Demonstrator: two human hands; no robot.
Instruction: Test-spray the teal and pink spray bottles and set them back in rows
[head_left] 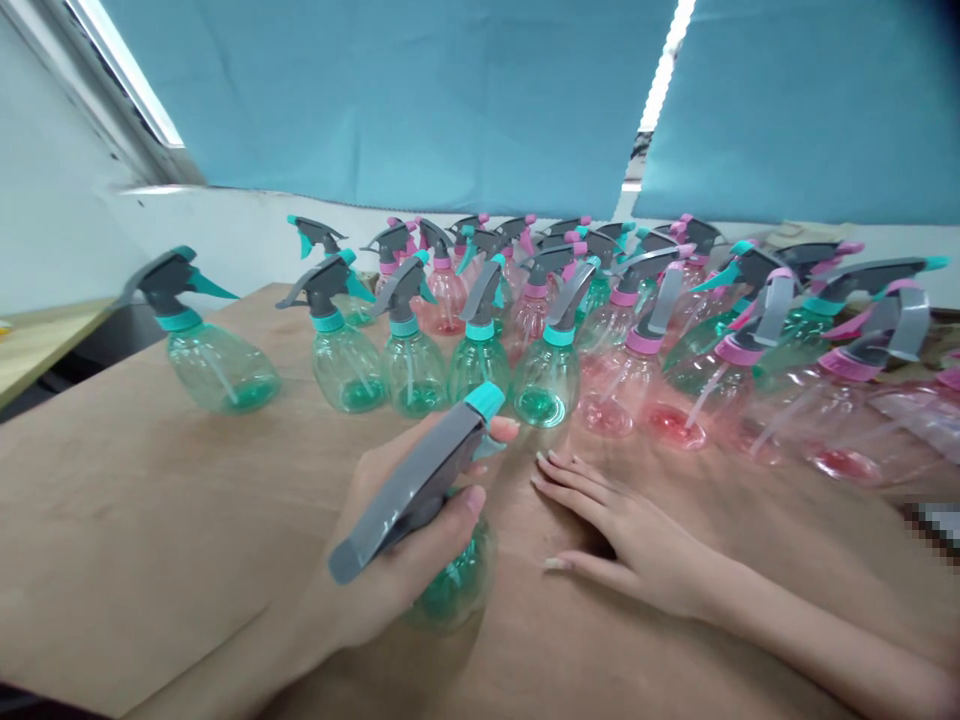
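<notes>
My left hand [390,560] is wrapped round the neck of a green spray bottle [459,585] with a grey trigger head and a turquoise nozzle. Its fingers close under the head, and the nozzle points away to the upper right. The hand hides the bottle's collar and part of its body. To the right, my right hand [630,530] lies open on the table with its fingers stretched out, apart from any bottle. Just beyond both hands stands a green spray bottle [546,385] with a turquoise collar, in a row with others like it.
Several clear pink spray bottles [613,400] crowd the right and back of the brown table [150,530]. One green bottle [217,365] stands apart at the left. Blue curtains [420,100] hang behind. A blurred-out item [937,522] lies at the right edge.
</notes>
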